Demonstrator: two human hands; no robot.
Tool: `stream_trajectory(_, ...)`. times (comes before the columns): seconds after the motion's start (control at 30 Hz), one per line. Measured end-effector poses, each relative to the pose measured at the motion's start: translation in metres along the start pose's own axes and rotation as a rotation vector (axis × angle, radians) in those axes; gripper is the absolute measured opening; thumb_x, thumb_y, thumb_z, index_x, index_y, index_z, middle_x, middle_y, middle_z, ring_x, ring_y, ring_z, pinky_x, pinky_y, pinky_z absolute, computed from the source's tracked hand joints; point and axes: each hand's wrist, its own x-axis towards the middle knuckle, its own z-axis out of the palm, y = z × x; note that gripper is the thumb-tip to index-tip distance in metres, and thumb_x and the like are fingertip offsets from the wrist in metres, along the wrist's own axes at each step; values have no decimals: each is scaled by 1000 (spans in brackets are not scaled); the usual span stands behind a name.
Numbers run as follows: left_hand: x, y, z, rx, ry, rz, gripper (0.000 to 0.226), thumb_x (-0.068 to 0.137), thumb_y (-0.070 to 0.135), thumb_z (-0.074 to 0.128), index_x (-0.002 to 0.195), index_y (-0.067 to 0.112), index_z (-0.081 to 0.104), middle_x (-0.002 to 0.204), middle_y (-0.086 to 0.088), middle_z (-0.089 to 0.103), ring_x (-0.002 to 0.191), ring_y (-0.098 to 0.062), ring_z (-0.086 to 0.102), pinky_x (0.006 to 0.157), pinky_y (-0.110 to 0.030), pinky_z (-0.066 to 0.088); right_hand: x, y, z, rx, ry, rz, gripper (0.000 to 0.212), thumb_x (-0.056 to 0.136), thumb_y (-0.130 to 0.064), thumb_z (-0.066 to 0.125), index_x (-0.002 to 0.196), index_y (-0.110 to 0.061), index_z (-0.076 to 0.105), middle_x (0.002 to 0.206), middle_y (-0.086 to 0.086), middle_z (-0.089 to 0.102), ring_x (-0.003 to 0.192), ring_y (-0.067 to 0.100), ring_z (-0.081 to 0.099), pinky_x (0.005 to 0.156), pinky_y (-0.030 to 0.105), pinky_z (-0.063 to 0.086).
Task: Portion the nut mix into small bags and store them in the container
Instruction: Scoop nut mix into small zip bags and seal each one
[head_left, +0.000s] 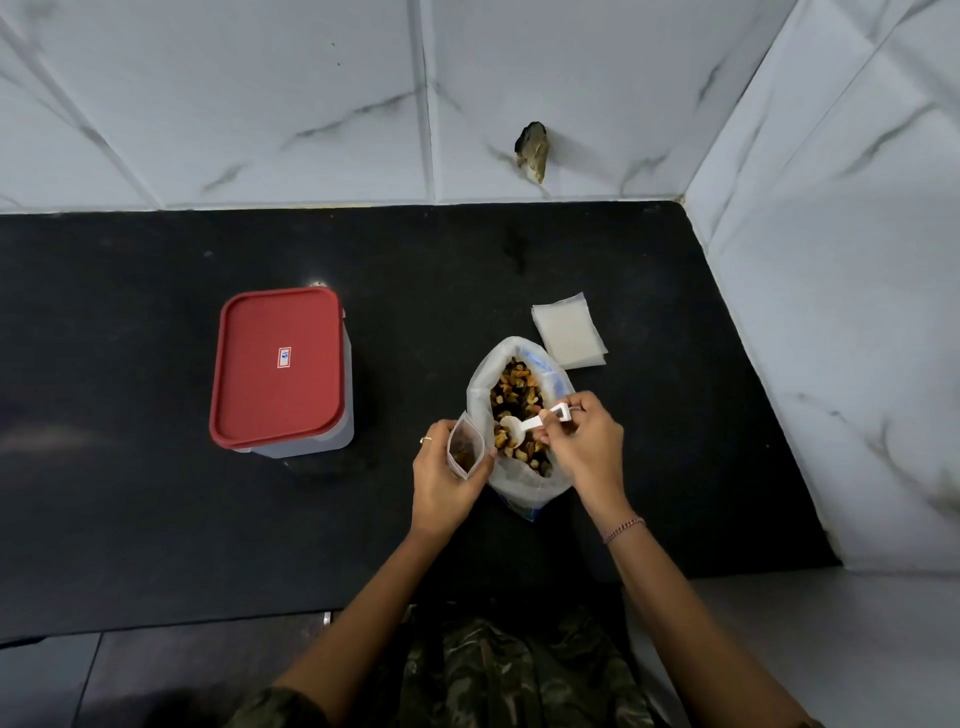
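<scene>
on the black counter (156, 519), left hand (447, 483) grips a small bag (466, 451); right hand (584, 447) pinches a scoop (530, 423).

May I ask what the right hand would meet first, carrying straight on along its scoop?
Likely the nut mix, where the right hand dips its scoop; beyond that, the small bag the left hand holds.

Black stone countertop (156, 519), holding:
- red-lidded rectangular plastic container (280, 369), at left
- large open plastic bag of nut mix (519, 483), well to its right
- stack of small flat plastic bags (569, 332), just behind-right of that bag
- small clear pouch (466, 449), held in left hand (447, 483) against the bag's left rim
- white plastic scoop (524, 427), held in right hand (587, 441), bowl inside the bag
</scene>
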Motion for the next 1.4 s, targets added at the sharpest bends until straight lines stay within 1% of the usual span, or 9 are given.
stream_trajectory(0.13, 0, -1, -1, 11, -6, 2, 37, 77, 44, 67, 97, 15, 59, 92, 2, 61, 86, -12, 61, 74, -29, 53, -6, 1, 7, 391, 11, 277, 17, 86, -12, 66, 98, -18, 55, 91, 2, 68, 71, 8, 70, 67, 23, 58)
stream_trajectory(0.3, 2, 1, 1, -5, 3, 8, 24, 79, 27, 74, 92, 12, 60, 88, 1, 62, 83, -11, 62, 72, -24, 51, -19, 0, 10, -166, 54, -180, 22, 88, -17, 64, 107, -13, 54, 94, -3, 65, 79, 7, 65, 60, 8, 46)
stream_trajectory(0.43, 6, 4, 0, -18, 12, -12, 18, 80, 20, 75, 89, 13, 61, 84, 2, 64, 80, -9, 62, 71, -21, 50, -24, 3, 13, -252, 98, -279, 23, 88, -15, 63, 109, -10, 54, 91, -2, 62, 77, 5, 61, 58, 6, 43)
stream_trajectory(0.7, 2, -2, 1, -97, 22, -57, 37, 77, 41, 69, 100, 12, 62, 94, -2, 65, 89, -16, 64, 78, -42, 55, -9, -8, 18, 682, 45, 457, 18, 86, -5, 64, 100, -13, 57, 99, 10, 66, 76, 17, 72, 68, 27, 59)
stream_trajectory(0.87, 2, -1, -1, -97, 3, -38, 35, 79, 41, 69, 96, 11, 62, 91, -2, 64, 87, -18, 64, 76, -42, 55, -12, -3, 16, 925, 72, 614, 26, 87, -1, 62, 112, -2, 56, 108, 16, 63, 77, 20, 71, 62, 24, 59)
stream_trajectory(1.0, 2, 3, -4, -115, 13, -38, 36, 78, 42, 68, 93, 10, 62, 88, -1, 64, 85, -15, 64, 76, -37, 55, -12, 1, 8, 1023, 95, 656, 27, 88, 1, 59, 115, 1, 54, 99, 16, 61, 80, 22, 68, 75, 27, 56)
stream_trajectory(1.1, 3, 4, -6, -110, 22, -31, 37, 77, 43, 68, 93, 10, 62, 87, 0, 64, 84, -13, 63, 76, -32, 54, -10, 0, 1, 1086, 92, 703, 25, 88, 1, 59, 113, 1, 56, 98, 17, 61, 81, 22, 68, 64, 24, 58)
stream_trajectory(1.27, 5, 2, -6, -85, 19, -29, 38, 78, 44, 67, 96, 11, 63, 90, 1, 64, 87, -12, 63, 77, -33, 54, -6, 2, -6, 1082, 167, 605, 24, 88, 1, 59, 111, -1, 56, 105, 16, 60, 86, 23, 68, 72, 29, 56)
stream_trajectory(1.4, 6, 0, -5, -55, 19, -35, 28, 81, 29, 72, 101, 12, 62, 94, 1, 64, 90, -11, 63, 80, -34, 55, -2, 7, -5, 554, 260, 229, 21, 87, -7, 63, 105, -12, 55, 99, 2, 63, 81, 7, 66, 70, 22, 56)
